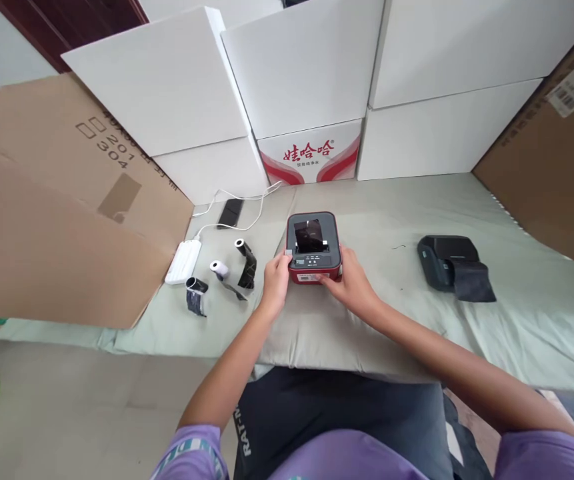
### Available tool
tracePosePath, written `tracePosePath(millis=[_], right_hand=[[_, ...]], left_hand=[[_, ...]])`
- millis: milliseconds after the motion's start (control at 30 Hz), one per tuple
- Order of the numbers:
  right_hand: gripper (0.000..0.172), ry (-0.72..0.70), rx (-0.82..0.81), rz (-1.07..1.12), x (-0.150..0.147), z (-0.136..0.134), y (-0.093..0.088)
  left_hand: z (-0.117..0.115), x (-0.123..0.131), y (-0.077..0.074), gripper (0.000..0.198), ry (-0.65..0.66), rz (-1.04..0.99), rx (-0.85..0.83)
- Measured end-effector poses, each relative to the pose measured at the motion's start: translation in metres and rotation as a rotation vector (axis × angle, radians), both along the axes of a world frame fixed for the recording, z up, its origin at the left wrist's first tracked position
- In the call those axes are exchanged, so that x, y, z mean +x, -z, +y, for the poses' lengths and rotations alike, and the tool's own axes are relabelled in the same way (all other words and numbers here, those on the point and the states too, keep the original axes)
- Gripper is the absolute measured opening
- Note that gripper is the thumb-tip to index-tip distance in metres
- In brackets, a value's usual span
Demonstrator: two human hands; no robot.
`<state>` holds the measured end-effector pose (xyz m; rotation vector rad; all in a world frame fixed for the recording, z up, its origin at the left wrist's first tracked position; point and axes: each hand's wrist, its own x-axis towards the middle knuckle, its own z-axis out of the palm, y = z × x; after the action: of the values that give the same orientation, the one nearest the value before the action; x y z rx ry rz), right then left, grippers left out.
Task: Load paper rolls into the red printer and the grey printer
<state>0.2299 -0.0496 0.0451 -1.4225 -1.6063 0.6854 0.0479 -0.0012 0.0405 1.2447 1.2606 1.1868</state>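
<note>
Between my two hands is a small boxy printer (315,261), red round the sides with a dark grey top and a glossy dark panel. A white label shows on its front face. My left hand (276,275) grips its near left corner, the fingers closed against the side. On the near right corner, my right hand (349,280) holds it with the thumb along the front. The printer's underside is hidden. Left of my left hand are a black roll (247,263) with a loose strip, a white roll (220,269), and another dark roll (197,295).
A black portable printer (447,257) lies to the right, a dark strip (473,280) hanging from it. At left are a white power strip (184,261), a phone (231,213) and white cables. White boxes (307,73) line the back; cardboard (61,200) stands at both sides.
</note>
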Motion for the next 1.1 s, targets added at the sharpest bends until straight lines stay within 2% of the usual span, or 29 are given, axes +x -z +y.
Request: tracePosePath(millis=[133,233,367,433,500,633,733,867,1100], right_hand=[[0.074,-0.033,-0.002,-0.038,0.004,-0.002,0.001],[0.078,-0.03,-0.05,0.054,0.014,0.007,0.001],[0.07,-0.042,-0.114,0.244,0.022,0.028,0.01],[0.074,-0.006,-0.127,0.277,0.02,0.038,0.017],[0.081,0.041,-0.114,0.283,0.017,0.043,0.025],[0.085,0.064,-0.058,0.301,0.012,0.041,0.035],[0.08,0.057,-0.003,0.415,0.011,0.041,0.041],[0.075,0.051,0.032,0.532,0.012,0.045,0.048],[0.078,0.058,0.019,0.518,0.013,0.044,0.047]], left_hand=[[-0.002,-0.005,0.009,0.038,-0.029,0.038,0.053],[0.006,-0.008,0.008,0.043,-0.035,0.001,0.031],[0.021,-0.015,0.001,0.059,0.134,-0.095,-0.065],[0.025,-0.017,0.0,0.064,0.218,-0.127,-0.098],[0.026,-0.017,0.0,0.067,0.242,-0.18,-0.113],[0.024,-0.014,0.005,0.068,0.202,-0.326,-0.136],[0.023,-0.012,0.006,0.066,0.159,-0.398,-0.169],[0.026,-0.012,0.005,0.066,0.133,-0.426,-0.193],[0.025,-0.01,0.012,0.068,0.173,-0.404,-0.163]])
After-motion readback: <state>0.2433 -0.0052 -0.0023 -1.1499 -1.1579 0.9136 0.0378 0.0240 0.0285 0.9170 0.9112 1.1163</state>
